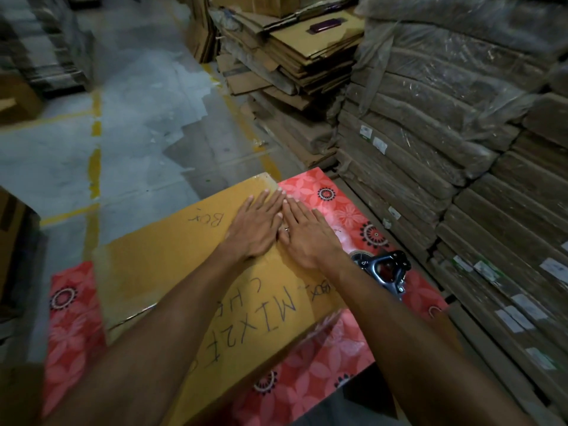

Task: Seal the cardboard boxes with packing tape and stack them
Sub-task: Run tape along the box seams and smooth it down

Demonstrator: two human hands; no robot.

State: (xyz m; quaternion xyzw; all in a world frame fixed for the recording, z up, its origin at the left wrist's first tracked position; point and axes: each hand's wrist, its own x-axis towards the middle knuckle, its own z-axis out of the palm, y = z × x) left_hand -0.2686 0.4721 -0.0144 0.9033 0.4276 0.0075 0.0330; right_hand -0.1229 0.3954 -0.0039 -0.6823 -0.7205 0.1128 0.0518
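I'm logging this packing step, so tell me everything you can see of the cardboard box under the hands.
The cardboard box is yellowish-brown, its top flaps closed, with dark handwritten lettering including "MIX". It lies on a red floral table cover. Paler glossy patches at its far corner look like tape. The left hand and right hand press flat, side by side, on its top. A tape dispenser sits beside its right edge.

The cardboard box (166,265) is mustard yellow with black handwriting. The table cover (341,207) is coral red, patterned with pale pink flowers (and black-and-white ringed medallions). The floor (132,124) is grey with yellow lines (95,170).
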